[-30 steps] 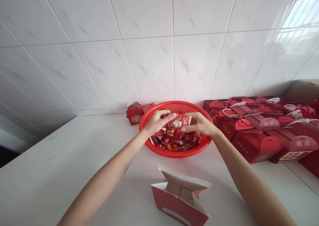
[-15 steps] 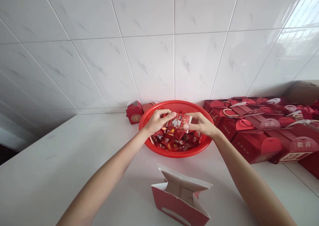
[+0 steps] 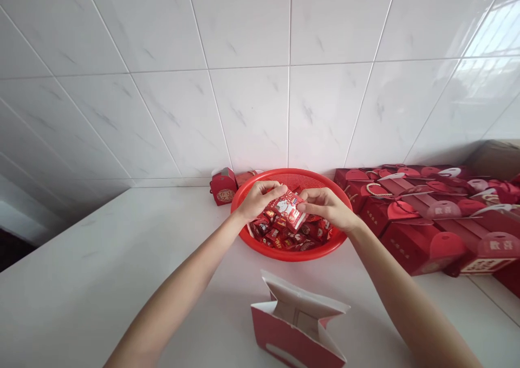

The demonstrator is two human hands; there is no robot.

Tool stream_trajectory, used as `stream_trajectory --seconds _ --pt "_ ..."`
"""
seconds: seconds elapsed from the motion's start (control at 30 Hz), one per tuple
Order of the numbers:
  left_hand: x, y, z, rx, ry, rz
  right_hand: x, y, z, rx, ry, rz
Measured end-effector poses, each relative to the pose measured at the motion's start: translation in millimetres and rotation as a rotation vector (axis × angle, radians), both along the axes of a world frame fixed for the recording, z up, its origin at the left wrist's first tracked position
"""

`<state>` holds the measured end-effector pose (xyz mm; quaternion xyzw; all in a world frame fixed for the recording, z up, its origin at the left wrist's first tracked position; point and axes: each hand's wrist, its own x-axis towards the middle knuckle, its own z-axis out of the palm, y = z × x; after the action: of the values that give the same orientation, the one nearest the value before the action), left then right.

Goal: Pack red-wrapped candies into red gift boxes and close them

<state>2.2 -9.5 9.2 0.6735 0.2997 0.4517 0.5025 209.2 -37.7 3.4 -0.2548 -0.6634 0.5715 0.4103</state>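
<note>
Over a red plastic basket (image 3: 292, 255), a red candy packet (image 3: 289, 210) with a white cartoon figure is held between both hands. My left hand (image 3: 262, 199) pinches its upper left side with the thumb on top. My right hand (image 3: 327, 208) grips the packet's right edge between thumb and fingers. Beneath them, several small wrapped candies (image 3: 280, 239) in red and dark wrappers lie in the basket. Nearer to me, a red paper box (image 3: 298, 330) stands with its top open and its pale inside showing.
Many red gift boxes (image 3: 422, 243) with rounded handle flaps crowd the right side of the white counter (image 3: 162, 238). A small red box (image 3: 223, 186) stands left of the basket, against the tiled wall (image 3: 252, 113). A brown carton (image 3: 498, 154) sits at the far right.
The packet has tilted, its right end now lower and its printed face turned further toward me. My right fingers have shifted up its right edge. The view has moved slightly.
</note>
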Motion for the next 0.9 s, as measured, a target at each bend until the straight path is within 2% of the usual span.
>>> stream_trajectory --seconds 0.13,0.2,0.3,0.43,0.6,0.9 --pt "-2.7 -10.1 6.8 0.008 -0.210 0.091 -14.1 -8.9 4.8 -0.053 0.191 -0.096" --pt "-4.3 -20.3 12.5 0.031 -0.237 0.107 -20.6 -16.9 10.1 -0.061 0.259 -0.121" --pt "-4.7 -38.4 23.1 0.084 -0.207 0.142 -27.0 -31.9 19.6 -0.032 0.302 -0.133" --pt "-4.4 -60.2 36.7 0.229 -0.131 0.262 -30.0 -49.5 30.7 0.007 0.336 -0.149" --pt "-9.1 -77.5 47.5 0.364 -0.040 0.338 -31.4 -60.2 38.5 0.008 0.346 -0.118" --pt "-11.5 -82.1 50.8 0.313 -0.024 0.317 -35.0 -60.7 34.6 -0.014 0.338 -0.084"
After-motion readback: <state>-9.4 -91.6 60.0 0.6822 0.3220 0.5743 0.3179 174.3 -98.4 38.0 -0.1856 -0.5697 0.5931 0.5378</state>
